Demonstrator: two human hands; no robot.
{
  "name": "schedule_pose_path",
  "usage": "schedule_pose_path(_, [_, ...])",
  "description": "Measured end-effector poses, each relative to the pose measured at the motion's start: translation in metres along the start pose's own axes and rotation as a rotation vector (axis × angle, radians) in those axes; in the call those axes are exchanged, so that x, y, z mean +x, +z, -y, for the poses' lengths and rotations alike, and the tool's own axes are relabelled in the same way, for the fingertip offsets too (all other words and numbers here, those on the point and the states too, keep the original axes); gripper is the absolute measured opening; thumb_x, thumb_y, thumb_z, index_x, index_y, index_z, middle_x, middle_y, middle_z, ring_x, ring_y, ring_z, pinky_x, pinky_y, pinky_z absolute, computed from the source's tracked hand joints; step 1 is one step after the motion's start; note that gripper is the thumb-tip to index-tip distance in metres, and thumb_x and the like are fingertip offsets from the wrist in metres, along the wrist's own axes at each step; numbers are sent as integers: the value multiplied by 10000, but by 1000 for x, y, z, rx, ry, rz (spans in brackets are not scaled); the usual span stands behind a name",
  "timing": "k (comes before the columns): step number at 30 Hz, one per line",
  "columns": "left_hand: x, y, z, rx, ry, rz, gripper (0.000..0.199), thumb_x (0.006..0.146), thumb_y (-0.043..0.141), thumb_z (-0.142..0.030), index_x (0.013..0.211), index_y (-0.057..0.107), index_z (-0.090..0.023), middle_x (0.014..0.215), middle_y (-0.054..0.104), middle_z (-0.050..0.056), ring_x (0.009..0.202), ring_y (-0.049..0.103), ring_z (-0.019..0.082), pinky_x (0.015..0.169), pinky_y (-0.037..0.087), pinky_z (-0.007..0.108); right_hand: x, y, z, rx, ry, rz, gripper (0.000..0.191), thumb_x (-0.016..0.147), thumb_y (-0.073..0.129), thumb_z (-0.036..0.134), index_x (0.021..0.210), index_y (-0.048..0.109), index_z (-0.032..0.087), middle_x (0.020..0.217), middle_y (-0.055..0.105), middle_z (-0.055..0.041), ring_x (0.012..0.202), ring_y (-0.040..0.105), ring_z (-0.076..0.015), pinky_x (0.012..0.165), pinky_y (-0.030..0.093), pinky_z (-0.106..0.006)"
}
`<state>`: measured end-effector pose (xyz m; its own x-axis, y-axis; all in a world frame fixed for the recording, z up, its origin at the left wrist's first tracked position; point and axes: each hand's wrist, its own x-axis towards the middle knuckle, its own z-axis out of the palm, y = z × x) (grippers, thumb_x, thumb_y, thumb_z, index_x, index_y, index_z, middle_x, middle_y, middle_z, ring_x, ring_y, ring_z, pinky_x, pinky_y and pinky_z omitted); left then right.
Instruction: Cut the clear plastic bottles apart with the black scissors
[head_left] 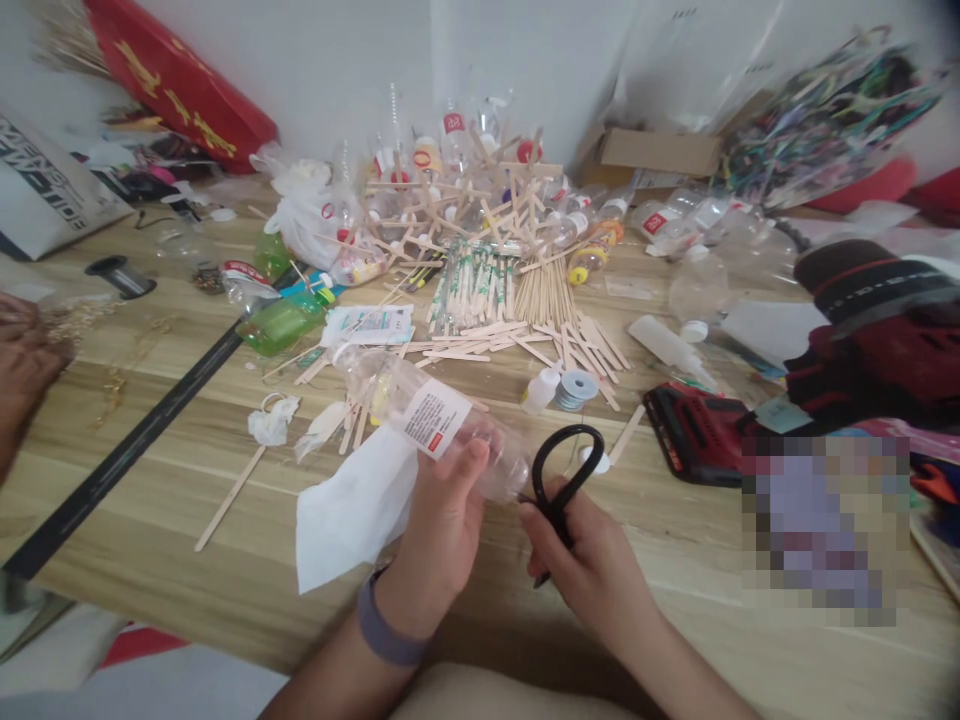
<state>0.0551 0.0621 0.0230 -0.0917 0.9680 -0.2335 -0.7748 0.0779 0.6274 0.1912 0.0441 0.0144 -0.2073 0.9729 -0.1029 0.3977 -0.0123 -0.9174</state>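
Note:
My left hand is wrapped round a clear plastic bottle with a white printed label. The bottle lies tilted, its neck pointing to the far left and its base toward my right hand. In my right hand is a pair of black-handled scissors, held near the bottle's base. One large handle loop stands up above my fingers. The blades are mostly hidden, and their tip seems to be at the base; I cannot tell whether it pierces the plastic. White paper lies on the table under the bottle.
Behind lie wooden sticks, plastic bottles and a green bottle. A small white dropper bottle and a wire spool stand mid-table. A red and black power drill is at right. Another person's hand is at left.

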Motion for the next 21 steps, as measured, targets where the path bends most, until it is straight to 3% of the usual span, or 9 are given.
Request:
schedule_pose_path(7, [-4,5,-5,33,52,27,380,672,911,-365,990,762,-221,994,759,10,1035,693,202,947,523,298,-2,0,5,501,307,209,561,804,621,728,677,406,225,439,410,96,346,483,-101,405,340,-203])
schedule_pose_path(10, [-4,4,-5,-5,27,27,425,647,924,-362,1005,757,-203,1017,771,26,1064,697,235,961,530,318,-3,-1,7,686,333,269,563,804,660,684,641,395,215,425,342,107,324,411,-74,388,257,-190])
schedule_pose_path(12, [-2,3,-6,-78,-53,-27,374,703,888,-369,993,761,-171,1018,784,43,1017,715,232,944,544,314,-3,-4,8,761,295,258,534,820,665,655,672,401,215,417,302,123,305,365,-66,386,236,-189])
schedule_pose_path(16, [1,4,-13,-170,-135,-117,251,900,705,-400,953,757,-160,967,802,54,912,742,196,880,583,296,-3,-8,8,607,160,103,546,840,654,701,720,414,225,451,405,95,351,472,-104,389,364,-197])
schedule_pose_path(18, [0,7,-17,-194,-123,-138,257,916,679,-420,963,750,-178,962,802,52,880,749,197,837,601,297,-4,-7,8,438,60,13,520,885,605,704,758,457,222,482,494,59,404,546,-134,416,442,-219])
schedule_pose_path(21, [-2,10,-19,-226,-125,-171,293,891,700,-458,1012,747,-195,969,802,64,862,757,207,784,616,289,-6,-5,11,187,-143,-112,413,985,522,579,794,517,214,520,579,13,446,584,-149,434,464,-226])
